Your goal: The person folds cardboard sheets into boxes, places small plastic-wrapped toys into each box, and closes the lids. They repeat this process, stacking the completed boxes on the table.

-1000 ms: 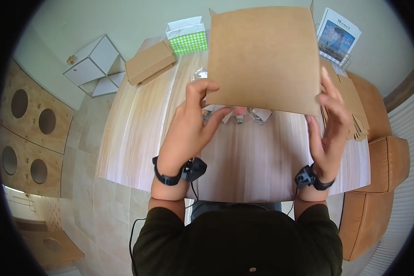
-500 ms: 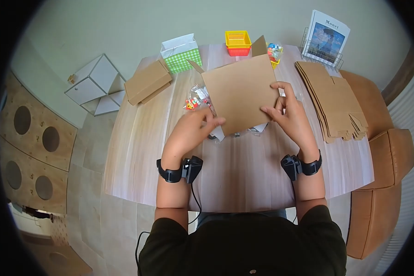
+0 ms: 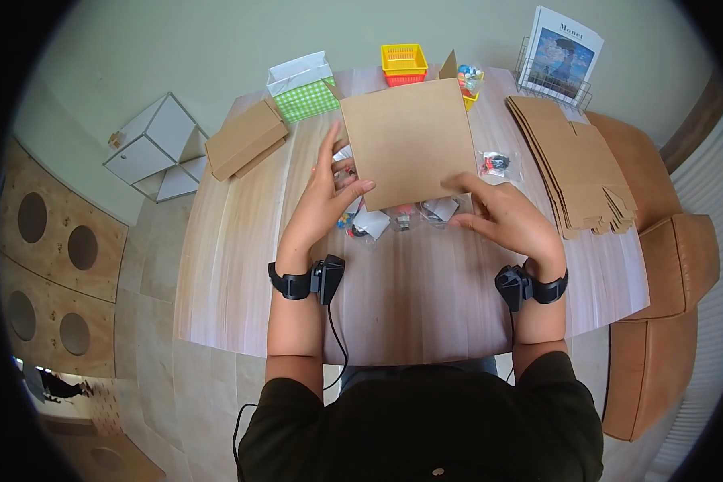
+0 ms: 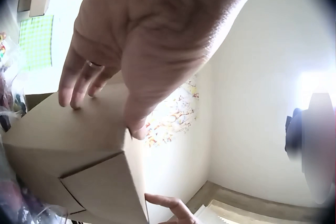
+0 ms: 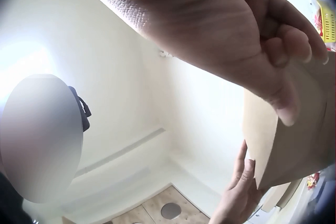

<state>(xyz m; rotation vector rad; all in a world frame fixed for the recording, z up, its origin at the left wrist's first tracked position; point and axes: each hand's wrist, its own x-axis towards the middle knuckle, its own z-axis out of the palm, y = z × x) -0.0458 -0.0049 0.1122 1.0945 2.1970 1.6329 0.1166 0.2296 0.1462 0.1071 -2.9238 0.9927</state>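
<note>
Box between hands, well inside table's near edge

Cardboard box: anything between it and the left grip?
Nothing visible. In the left wrist view, the left grip rests directly on the cardboard box; in the head view, plastic bags show past its lower edge, not in between.

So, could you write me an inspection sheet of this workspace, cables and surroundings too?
Surface: wood-grain table
Job's things: cardboard box, in hand, flap sticking up at its far side
Clutter: clear bags of small items, yellow basket, red basket, green-checked bag, flat cardboard stack
Left fingers: holding the box, thumb at its edge
Right fingers: bent, at the box; firm grip unclear
Cables: black, running from both wrist devices toward the body
Surroundings: brown sofa at right, white cabinet at left
</note>
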